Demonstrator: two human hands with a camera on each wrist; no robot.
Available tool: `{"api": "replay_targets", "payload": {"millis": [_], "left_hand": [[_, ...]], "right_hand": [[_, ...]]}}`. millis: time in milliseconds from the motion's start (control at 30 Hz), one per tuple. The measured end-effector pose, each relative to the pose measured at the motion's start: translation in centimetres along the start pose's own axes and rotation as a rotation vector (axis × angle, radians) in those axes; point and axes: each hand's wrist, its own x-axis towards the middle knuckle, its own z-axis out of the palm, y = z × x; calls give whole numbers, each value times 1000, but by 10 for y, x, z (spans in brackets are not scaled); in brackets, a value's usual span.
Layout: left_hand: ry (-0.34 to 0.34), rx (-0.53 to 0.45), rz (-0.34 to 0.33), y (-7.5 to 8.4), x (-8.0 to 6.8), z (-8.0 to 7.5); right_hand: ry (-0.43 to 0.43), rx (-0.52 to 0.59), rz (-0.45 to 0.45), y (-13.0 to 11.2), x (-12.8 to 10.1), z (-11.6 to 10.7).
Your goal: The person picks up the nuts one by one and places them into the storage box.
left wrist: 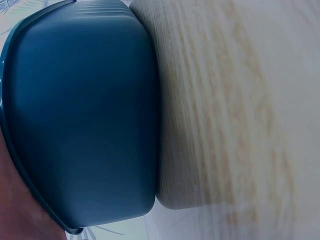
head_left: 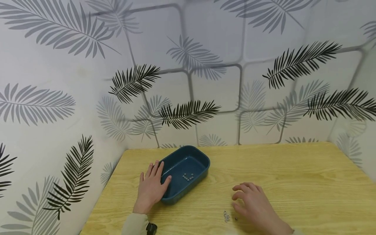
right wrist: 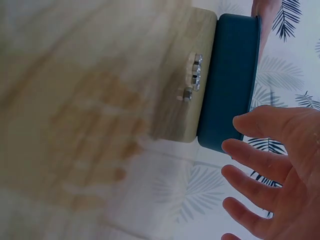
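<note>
On the wooden surface, left hand rests flat against the blue tray; at four o'clock, right hand hovers, fingers loosely spread and holding nothing, beside loose nuts.

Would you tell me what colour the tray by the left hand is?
The tray is dark blue, clearest in the head view.

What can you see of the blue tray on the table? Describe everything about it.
The blue tray is a shallow oblong dish with rounded corners and a thin rim, seemingly smooth plastic. It sits upright and askew on the wooden table, near the back left corner. A few small metal nuts lie inside. The left hand rests flat against its near left side, thumb on the rim.
</note>
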Motion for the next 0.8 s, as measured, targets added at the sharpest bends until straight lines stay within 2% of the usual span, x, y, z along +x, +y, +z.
{"api": "replay_targets", "payload": {"millis": [400, 700, 800], "left_hand": [[17, 4, 7, -2, 1, 4], [7, 1, -1, -3, 2, 5], [9, -5, -1, -2, 2, 4]], "right_hand": [[-110, 22, 51, 2, -15, -1], [-238, 74, 54, 7, -20, -2], [-250, 80, 27, 10, -20, 0]]}}
